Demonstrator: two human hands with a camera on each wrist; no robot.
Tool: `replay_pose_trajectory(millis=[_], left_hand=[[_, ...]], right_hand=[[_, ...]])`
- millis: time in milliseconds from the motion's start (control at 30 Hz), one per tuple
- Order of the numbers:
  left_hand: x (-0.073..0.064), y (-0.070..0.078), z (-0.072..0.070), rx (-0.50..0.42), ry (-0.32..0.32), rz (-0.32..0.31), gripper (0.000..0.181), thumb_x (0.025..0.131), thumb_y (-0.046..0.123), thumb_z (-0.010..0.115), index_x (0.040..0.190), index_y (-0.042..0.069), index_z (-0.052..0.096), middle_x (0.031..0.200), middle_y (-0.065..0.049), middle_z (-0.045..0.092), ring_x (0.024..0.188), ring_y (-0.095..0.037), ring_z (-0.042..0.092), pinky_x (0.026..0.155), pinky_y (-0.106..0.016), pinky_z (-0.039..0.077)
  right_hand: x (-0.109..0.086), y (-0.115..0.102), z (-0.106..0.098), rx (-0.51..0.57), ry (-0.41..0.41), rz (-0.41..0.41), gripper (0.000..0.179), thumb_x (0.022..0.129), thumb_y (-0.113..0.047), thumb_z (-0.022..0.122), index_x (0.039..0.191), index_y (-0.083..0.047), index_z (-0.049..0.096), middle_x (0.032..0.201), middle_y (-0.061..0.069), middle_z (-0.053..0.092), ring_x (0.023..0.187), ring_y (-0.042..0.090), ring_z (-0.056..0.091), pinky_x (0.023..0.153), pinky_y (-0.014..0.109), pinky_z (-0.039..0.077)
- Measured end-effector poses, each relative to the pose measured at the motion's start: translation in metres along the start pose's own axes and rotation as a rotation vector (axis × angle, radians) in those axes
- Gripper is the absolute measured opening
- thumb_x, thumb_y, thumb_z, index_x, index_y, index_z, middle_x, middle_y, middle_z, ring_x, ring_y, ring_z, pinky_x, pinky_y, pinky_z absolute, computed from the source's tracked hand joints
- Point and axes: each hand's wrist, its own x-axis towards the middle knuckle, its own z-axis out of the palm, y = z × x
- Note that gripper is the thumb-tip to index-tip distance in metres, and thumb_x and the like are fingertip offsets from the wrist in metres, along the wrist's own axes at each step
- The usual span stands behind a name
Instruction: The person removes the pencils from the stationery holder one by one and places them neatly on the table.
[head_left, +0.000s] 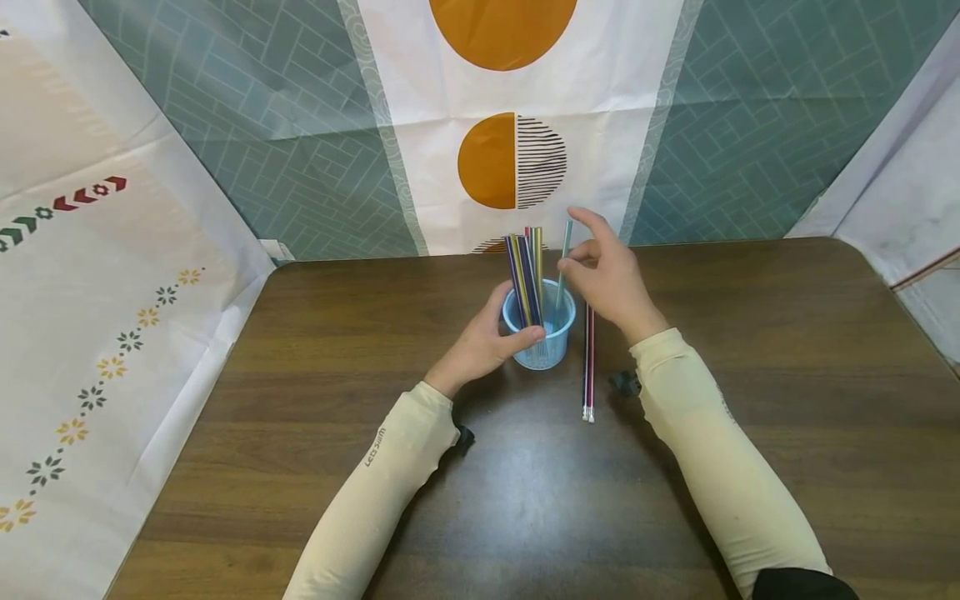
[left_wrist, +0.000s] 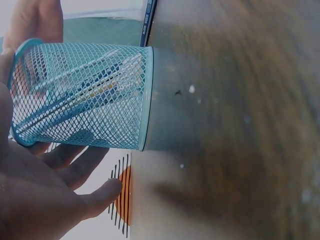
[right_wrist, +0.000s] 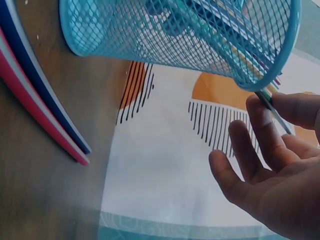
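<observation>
A light blue mesh pencil cup [head_left: 542, 357] stands upright on the table, seen large in both wrist views. My left hand [head_left: 487, 343] holds it from the left side, thumb across the front near the rim and the other fingers mostly hidden behind it. Several striped pencils [head_left: 525, 275] lean inside, their tops fanned above the rim. At the cup's right, my right hand [head_left: 603, 279] pinches a teal pencil [head_left: 566, 242] between thumb and fingers, its lower part down inside the cup. In the right wrist view the other fingers [right_wrist: 227, 175] are spread and loosely bent.
Two pencils, one dark blue and one red [head_left: 589, 367], lie side by side on the brown wooden table [head_left: 337, 333], just right of the cup. Patterned cloth [head_left: 300, 167] hangs behind the table's far edge. White cloth [head_left: 90, 292] drapes along the left.
</observation>
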Motion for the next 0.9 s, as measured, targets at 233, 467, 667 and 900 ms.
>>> replay_pose_trajectory(millis=[233, 467, 667, 900], left_hand=[[0.0, -0.001, 0.0, 0.007, -0.002, -0.001, 0.083, 0.094, 0.039, 0.072, 0.157, 0.024, 0.021, 0.147, -0.008, 0.045, 0.125, -0.025, 0.05, 0.105, -0.049, 0.043], [0.001, -0.001, -0.001, 0.015, -0.008, -0.005, 0.083, 0.094, 0.04, 0.072, 0.158, 0.023, 0.021, 0.147, -0.01, 0.045, 0.126, -0.026, 0.05, 0.105, -0.05, 0.043], [0.001, -0.001, -0.001, 0.0, -0.015, -0.013, 0.084, 0.095, 0.039, 0.071, 0.158, 0.024, 0.019, 0.148, -0.009, 0.044, 0.127, -0.027, 0.049, 0.105, -0.052, 0.042], [0.001, -0.002, -0.001, -0.017, -0.021, -0.017, 0.082, 0.096, 0.036, 0.07, 0.158, 0.025, 0.019, 0.148, -0.01, 0.043, 0.128, -0.028, 0.048, 0.107, -0.052, 0.04]], right_hand=[[0.001, 0.0, -0.005, 0.002, 0.04, -0.021, 0.062, 0.096, -0.008, 0.067, 0.151, -0.019, 0.041, 0.093, 0.014, 0.07, 0.099, 0.034, 0.066, 0.097, 0.053, 0.046], [0.001, -0.004, -0.014, 0.044, 0.07, -0.033, 0.059, 0.095, -0.007, 0.068, 0.148, -0.016, 0.044, 0.088, 0.013, 0.069, 0.093, 0.029, 0.066, 0.095, 0.049, 0.047], [0.0, -0.01, -0.023, 0.078, 0.108, -0.035, 0.058, 0.095, -0.007, 0.068, 0.147, -0.015, 0.045, 0.085, 0.012, 0.066, 0.086, 0.019, 0.061, 0.092, 0.039, 0.048], [-0.003, -0.014, -0.032, 0.14, 0.136, -0.036, 0.056, 0.095, -0.007, 0.068, 0.146, -0.015, 0.045, 0.085, 0.01, 0.063, 0.083, 0.02, 0.058, 0.082, 0.031, 0.045]])
